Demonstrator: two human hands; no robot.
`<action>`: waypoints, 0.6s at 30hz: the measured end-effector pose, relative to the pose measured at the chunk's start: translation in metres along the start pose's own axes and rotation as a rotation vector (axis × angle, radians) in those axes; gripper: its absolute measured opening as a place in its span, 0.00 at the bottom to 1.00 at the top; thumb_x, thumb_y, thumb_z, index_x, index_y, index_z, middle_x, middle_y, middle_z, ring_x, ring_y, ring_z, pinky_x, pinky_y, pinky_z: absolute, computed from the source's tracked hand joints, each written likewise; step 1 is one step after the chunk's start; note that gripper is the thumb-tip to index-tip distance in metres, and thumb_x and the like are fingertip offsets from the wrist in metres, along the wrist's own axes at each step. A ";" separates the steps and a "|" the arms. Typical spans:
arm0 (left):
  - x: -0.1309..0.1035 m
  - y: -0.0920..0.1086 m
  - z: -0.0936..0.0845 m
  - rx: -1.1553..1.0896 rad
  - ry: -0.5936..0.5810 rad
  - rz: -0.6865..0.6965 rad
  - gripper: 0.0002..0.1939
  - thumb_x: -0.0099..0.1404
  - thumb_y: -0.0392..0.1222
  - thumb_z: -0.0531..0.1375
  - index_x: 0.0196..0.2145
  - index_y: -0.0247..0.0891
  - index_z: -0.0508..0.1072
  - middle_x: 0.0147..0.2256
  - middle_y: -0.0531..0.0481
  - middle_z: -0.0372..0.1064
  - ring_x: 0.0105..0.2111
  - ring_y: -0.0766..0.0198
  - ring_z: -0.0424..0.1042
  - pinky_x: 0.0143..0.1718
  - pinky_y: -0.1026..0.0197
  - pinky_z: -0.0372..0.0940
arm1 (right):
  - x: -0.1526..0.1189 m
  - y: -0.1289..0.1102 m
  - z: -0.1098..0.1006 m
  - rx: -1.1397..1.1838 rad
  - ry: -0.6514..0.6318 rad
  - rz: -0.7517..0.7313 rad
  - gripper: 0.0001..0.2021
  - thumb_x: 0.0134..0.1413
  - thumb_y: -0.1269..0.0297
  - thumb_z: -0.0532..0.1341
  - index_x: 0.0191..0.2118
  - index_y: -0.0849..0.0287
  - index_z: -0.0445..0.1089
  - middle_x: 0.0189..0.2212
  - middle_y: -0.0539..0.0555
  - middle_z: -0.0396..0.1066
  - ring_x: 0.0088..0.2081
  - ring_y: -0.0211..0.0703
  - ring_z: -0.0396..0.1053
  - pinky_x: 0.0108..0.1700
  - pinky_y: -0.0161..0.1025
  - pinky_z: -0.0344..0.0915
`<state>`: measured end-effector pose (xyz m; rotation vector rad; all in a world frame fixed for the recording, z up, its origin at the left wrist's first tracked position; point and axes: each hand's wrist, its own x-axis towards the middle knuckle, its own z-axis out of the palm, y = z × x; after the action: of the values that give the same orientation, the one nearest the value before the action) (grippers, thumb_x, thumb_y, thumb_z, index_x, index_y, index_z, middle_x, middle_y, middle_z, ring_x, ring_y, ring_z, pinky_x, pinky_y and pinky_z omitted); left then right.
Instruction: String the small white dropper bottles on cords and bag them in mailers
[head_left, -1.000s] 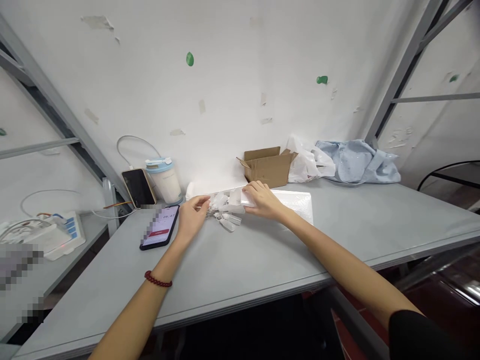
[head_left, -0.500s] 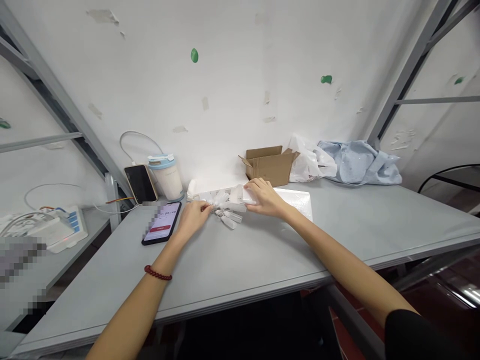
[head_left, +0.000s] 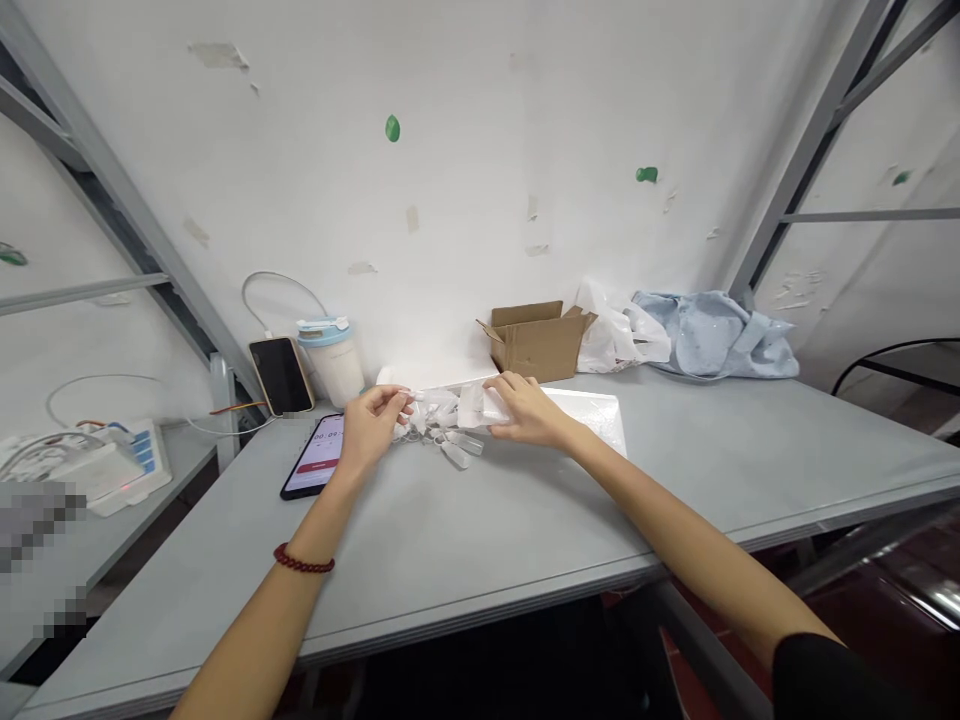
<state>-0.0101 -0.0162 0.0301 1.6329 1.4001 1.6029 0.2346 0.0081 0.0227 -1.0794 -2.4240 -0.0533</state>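
My left hand [head_left: 373, 428] is closed in a pinch at the left end of a heap of clear plastic tags [head_left: 456, 452] with small rings. What sits between its fingertips is too small to make out. My right hand [head_left: 529, 412] is wrapped over a translucent plastic bag [head_left: 472, 404], its open-looking end pointing left toward the heap. Beneath and behind that hand lies a white padded sheet [head_left: 596, 410] or packet. Several tags lie loose on the grey table [head_left: 480, 540] between the two hands.
Left of the hands are a phone [head_left: 311, 465] showing a timer, a lidded cup [head_left: 334, 365] and a second phone [head_left: 281, 375] on a cable. Against the wall stand an open cardboard box [head_left: 544, 345], a white plastic bag [head_left: 619, 335] and blue cloth [head_left: 712, 340]. A power strip [head_left: 139, 465] sits at left.
My left hand has lifted and drawn slightly left, away from the heap, and now covers part of the phone. My right hand stays on the bag. The view has tilted a little.
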 end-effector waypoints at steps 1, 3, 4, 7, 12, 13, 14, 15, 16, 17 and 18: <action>-0.001 0.000 0.001 -0.022 -0.019 -0.002 0.14 0.52 0.48 0.60 0.29 0.32 0.73 0.26 0.47 0.73 0.25 0.63 0.70 0.26 0.62 0.65 | 0.000 0.000 0.001 0.000 -0.001 -0.006 0.24 0.46 0.60 0.60 0.51 0.61 0.59 0.48 0.62 0.63 0.49 0.54 0.61 0.46 0.47 0.55; -0.003 -0.001 0.006 -0.031 -0.075 -0.008 0.14 0.52 0.48 0.61 0.29 0.32 0.74 0.26 0.47 0.73 0.25 0.64 0.70 0.25 0.63 0.65 | 0.000 -0.001 0.002 0.007 0.009 -0.023 0.24 0.46 0.61 0.60 0.51 0.60 0.59 0.48 0.62 0.63 0.50 0.54 0.60 0.46 0.47 0.55; -0.005 -0.002 0.009 -0.026 -0.105 -0.015 0.14 0.52 0.47 0.61 0.29 0.33 0.75 0.26 0.47 0.73 0.24 0.64 0.70 0.25 0.63 0.64 | 0.000 -0.002 0.002 0.014 0.017 -0.036 0.24 0.46 0.61 0.60 0.51 0.60 0.59 0.48 0.62 0.63 0.50 0.54 0.60 0.46 0.46 0.56; -0.011 -0.008 0.021 0.003 -0.187 -0.045 0.13 0.52 0.47 0.61 0.30 0.33 0.77 0.23 0.49 0.72 0.22 0.65 0.68 0.24 0.63 0.63 | 0.001 -0.005 0.004 0.046 0.033 -0.092 0.23 0.45 0.64 0.61 0.50 0.60 0.60 0.46 0.62 0.64 0.48 0.53 0.61 0.45 0.45 0.58; -0.027 -0.015 0.041 0.112 -0.211 0.050 0.12 0.53 0.46 0.61 0.32 0.37 0.79 0.29 0.48 0.74 0.29 0.63 0.68 0.31 0.62 0.62 | 0.000 -0.009 0.009 0.127 0.045 -0.200 0.22 0.43 0.67 0.61 0.48 0.60 0.60 0.41 0.60 0.64 0.43 0.49 0.62 0.43 0.43 0.60; -0.030 -0.015 0.044 0.150 -0.212 0.056 0.12 0.53 0.47 0.61 0.32 0.38 0.80 0.28 0.48 0.73 0.29 0.62 0.68 0.31 0.61 0.62 | 0.000 -0.009 0.010 0.136 0.045 -0.211 0.22 0.43 0.68 0.61 0.48 0.60 0.60 0.41 0.60 0.64 0.42 0.49 0.62 0.43 0.43 0.61; -0.032 -0.015 0.045 0.189 -0.221 0.053 0.12 0.54 0.47 0.61 0.32 0.39 0.80 0.28 0.48 0.72 0.29 0.62 0.67 0.31 0.61 0.61 | 0.000 -0.010 0.010 0.140 0.042 -0.219 0.22 0.43 0.68 0.61 0.48 0.60 0.60 0.41 0.59 0.64 0.42 0.49 0.62 0.43 0.43 0.61; -0.033 -0.014 0.046 0.225 -0.240 0.050 0.13 0.54 0.48 0.60 0.32 0.39 0.80 0.27 0.49 0.71 0.28 0.62 0.67 0.30 0.61 0.61 | 0.000 -0.010 0.011 0.141 0.036 -0.222 0.22 0.43 0.68 0.61 0.48 0.60 0.60 0.40 0.59 0.64 0.42 0.49 0.63 0.42 0.43 0.61; -0.032 -0.013 0.045 0.254 -0.264 0.053 0.13 0.54 0.48 0.60 0.33 0.40 0.80 0.27 0.49 0.71 0.28 0.62 0.67 0.30 0.61 0.60 | 0.000 -0.010 0.011 0.139 0.029 -0.220 0.22 0.43 0.68 0.61 0.48 0.61 0.60 0.41 0.59 0.64 0.42 0.49 0.63 0.42 0.43 0.61; -0.030 -0.011 0.043 0.277 -0.282 0.061 0.14 0.54 0.48 0.60 0.34 0.40 0.80 0.27 0.49 0.71 0.28 0.63 0.66 0.30 0.61 0.60 | 0.000 -0.010 0.010 0.135 0.022 -0.214 0.22 0.43 0.68 0.61 0.48 0.61 0.60 0.41 0.60 0.64 0.42 0.49 0.63 0.42 0.43 0.61; -0.027 -0.010 0.038 0.296 -0.286 0.076 0.14 0.54 0.48 0.60 0.35 0.39 0.80 0.28 0.49 0.71 0.27 0.63 0.66 0.30 0.61 0.60 | 0.000 -0.009 0.010 0.129 0.016 -0.203 0.22 0.43 0.68 0.61 0.48 0.61 0.61 0.41 0.60 0.64 0.43 0.49 0.63 0.43 0.43 0.61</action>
<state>0.0272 -0.0238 0.0010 2.0146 1.4873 1.1799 0.2240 0.0038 0.0156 -0.7717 -2.4772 0.0269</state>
